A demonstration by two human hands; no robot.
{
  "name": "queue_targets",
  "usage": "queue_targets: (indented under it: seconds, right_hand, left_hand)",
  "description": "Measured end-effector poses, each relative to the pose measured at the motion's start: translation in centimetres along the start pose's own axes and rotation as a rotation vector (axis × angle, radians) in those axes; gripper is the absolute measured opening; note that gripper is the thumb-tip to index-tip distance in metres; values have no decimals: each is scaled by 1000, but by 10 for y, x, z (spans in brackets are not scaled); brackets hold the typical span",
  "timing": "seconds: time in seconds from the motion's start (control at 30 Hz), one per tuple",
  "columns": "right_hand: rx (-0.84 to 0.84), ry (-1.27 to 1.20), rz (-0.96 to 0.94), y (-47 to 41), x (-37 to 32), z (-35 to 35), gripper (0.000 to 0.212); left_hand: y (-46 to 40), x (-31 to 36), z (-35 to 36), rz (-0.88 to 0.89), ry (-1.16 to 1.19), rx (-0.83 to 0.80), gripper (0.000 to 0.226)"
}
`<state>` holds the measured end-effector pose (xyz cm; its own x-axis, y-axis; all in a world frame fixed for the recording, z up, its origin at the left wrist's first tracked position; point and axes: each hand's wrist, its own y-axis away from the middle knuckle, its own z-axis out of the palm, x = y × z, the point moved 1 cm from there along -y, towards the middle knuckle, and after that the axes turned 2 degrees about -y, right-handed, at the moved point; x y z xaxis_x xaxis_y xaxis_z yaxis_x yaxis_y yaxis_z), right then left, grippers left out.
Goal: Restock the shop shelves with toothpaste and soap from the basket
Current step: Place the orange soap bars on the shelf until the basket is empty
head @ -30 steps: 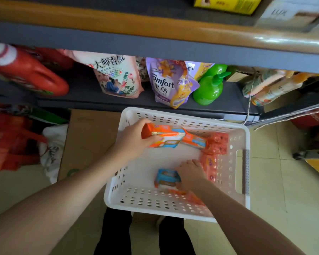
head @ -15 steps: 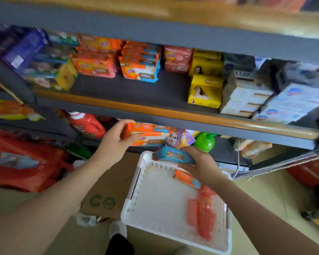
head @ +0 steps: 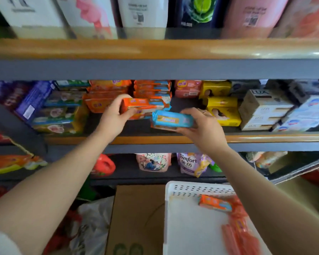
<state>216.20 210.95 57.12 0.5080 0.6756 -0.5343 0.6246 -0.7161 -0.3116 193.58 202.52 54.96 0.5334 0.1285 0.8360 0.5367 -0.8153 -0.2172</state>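
Orange-wrapped soap pack [head: 142, 107] sits gripped in the left hand [head: 116, 116], raised at the middle shelf [head: 173, 138] just in front of the stacked orange packs [head: 151, 89]. Right hand [head: 201, 126] clasps a blue soap pack [head: 171, 120] above the shelf's wooden edge. Below, the white basket [head: 191, 227] holds another orange pack [head: 215, 203] and red wrapped items [head: 238, 234].

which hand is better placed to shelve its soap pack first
Probably left: the left hand holds its orange pack right against the matching orange stack, while the right hand holds the blue pack over the shelf's front.
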Motion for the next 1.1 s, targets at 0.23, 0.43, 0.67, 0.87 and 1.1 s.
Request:
queue_targets:
  seconds: [0.23,0.43,0.67,0.87,1.1]
  right_hand:
    - [-74,219,-20,-27,-8,33,48]
    - [-14,49,146,-28,1,50,46]
    - [-151,-666,408,-24,-1,33,32]
    - [-146,-1272,479,-4,-21,34,23]
    - [-263,-1567,618,21,-36,46,42]
  left_hand:
    - [-20,-36,-7,-43,-134,-13,32]
    - [-30,-36,-2,-31,-361,-28,48]
    - [32,-4,-9,50,-100,184,35]
    - [80,23,20,-201,115,-182,57]
    - [93,40,25,-379,559,-90,26]
